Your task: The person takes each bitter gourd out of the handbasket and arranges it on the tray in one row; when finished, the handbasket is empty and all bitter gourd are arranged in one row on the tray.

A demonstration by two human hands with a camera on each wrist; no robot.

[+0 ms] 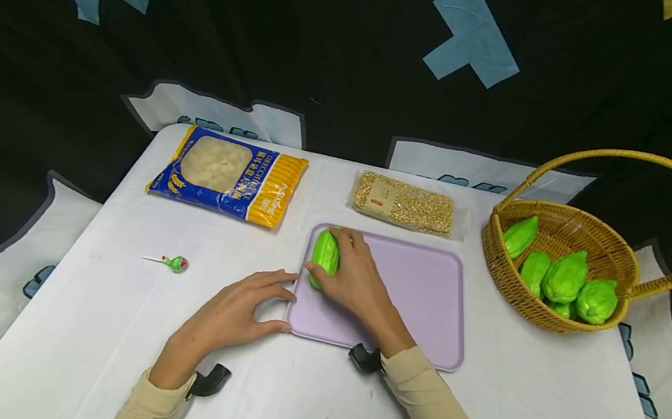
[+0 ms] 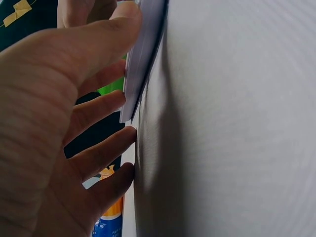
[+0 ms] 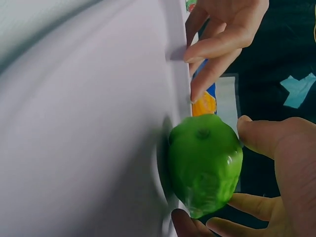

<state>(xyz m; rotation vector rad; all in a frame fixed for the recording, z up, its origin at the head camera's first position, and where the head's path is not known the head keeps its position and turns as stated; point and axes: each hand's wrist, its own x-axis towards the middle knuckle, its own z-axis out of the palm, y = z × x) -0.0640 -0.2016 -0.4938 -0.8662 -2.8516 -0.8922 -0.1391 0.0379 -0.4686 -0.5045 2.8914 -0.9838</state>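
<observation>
A green ribbed chayote (image 1: 325, 259) lies lengthwise along the left side of a lilac tray (image 1: 407, 297). My right hand (image 1: 355, 276) reaches over the tray and holds it, fingers at the far end and thumb at the near end. In the right wrist view the chayote (image 3: 205, 163) sits low against the tray surface, between thumb and fingers. My left hand (image 1: 243, 303) rests at the tray's left edge with its fingers spread and loosely bent. In the left wrist view, the thumb and some fingertips of the left hand (image 2: 74, 113) meet the tray's rim (image 2: 143, 64).
A wicker basket (image 1: 499, 280) with a tall handle stands at the right, holding several green chayotes (image 1: 566, 275). Behind the tray lies a clear pack of yellow grains (image 1: 419, 208). A blue-and-yellow pasta bag (image 1: 226, 174) lies at the back left, and a lollipop (image 1: 177, 264) nearer on the left.
</observation>
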